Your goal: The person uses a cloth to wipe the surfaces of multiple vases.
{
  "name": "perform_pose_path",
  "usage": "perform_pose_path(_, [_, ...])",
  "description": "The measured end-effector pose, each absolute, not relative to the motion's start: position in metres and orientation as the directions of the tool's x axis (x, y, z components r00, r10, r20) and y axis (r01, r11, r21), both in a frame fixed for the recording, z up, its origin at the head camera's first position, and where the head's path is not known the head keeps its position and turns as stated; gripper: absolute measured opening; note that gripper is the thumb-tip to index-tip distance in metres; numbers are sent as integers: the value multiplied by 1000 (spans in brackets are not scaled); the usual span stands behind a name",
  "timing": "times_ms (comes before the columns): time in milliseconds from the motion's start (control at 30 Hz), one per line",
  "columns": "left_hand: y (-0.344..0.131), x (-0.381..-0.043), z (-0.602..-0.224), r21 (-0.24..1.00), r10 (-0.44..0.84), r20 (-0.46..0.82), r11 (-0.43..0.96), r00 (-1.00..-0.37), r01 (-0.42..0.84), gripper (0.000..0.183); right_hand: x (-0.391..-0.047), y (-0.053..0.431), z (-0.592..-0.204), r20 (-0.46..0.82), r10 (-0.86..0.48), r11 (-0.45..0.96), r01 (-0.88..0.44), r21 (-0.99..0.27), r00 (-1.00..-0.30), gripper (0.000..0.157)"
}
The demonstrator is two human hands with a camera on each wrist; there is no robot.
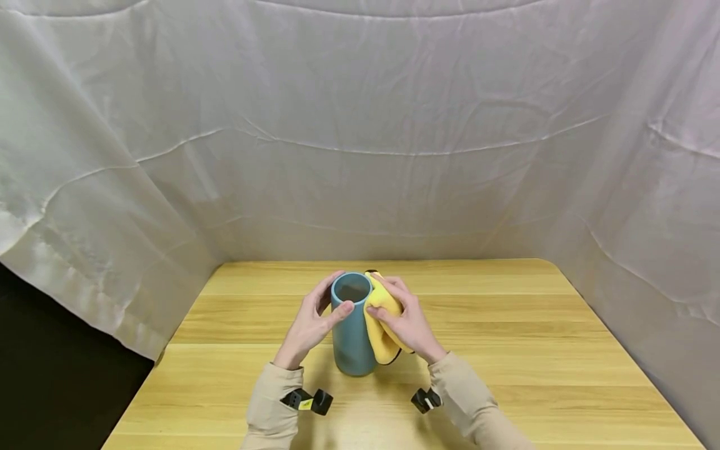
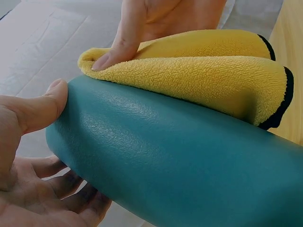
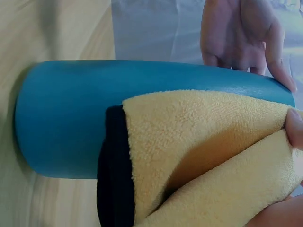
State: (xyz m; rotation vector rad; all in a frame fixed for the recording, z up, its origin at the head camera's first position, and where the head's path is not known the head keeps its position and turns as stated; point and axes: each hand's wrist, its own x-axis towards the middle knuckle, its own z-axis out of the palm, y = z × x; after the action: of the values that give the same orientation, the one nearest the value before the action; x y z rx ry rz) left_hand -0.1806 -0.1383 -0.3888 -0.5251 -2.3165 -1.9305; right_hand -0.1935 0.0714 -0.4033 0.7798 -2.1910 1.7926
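A tall blue-green vase (image 1: 353, 344) with a round open mouth stands upright on the wooden table. My left hand (image 1: 308, 324) holds it near the rim from the left, thumb on the near side and fingers round the far side. On the vase's right side, my right hand (image 1: 409, 320) pinches a folded yellow cloth (image 1: 382, 340) with dark edging. In the left wrist view the cloth (image 2: 199, 80) lies along the vase wall (image 2: 156, 146), with the right thumb pressing into its fold. The cloth's lower end hangs loose beside the vase in the right wrist view.
Light wood tabletop (image 1: 534, 375) extends around the vase on all sides. Pale grey curtains (image 1: 360, 187) hang behind the table and along both sides. A dark area (image 1: 56, 375) lies beyond the left edge. Black camera straps (image 1: 298, 399) sit on both sleeves.
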Motion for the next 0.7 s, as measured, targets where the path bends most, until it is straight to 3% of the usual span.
perform_pose_path(333, [-138, -180, -388, 941, 211, 279, 135, -937, 311, 68, -195, 75, -421, 475, -258, 160, -522, -838, -841, 60])
perform_pose_path(700, [-138, -180, -388, 942, 212, 276, 134, -937, 308, 68, -193, 84, -468, 320, -269, 238, -384, -892, -909, 60])
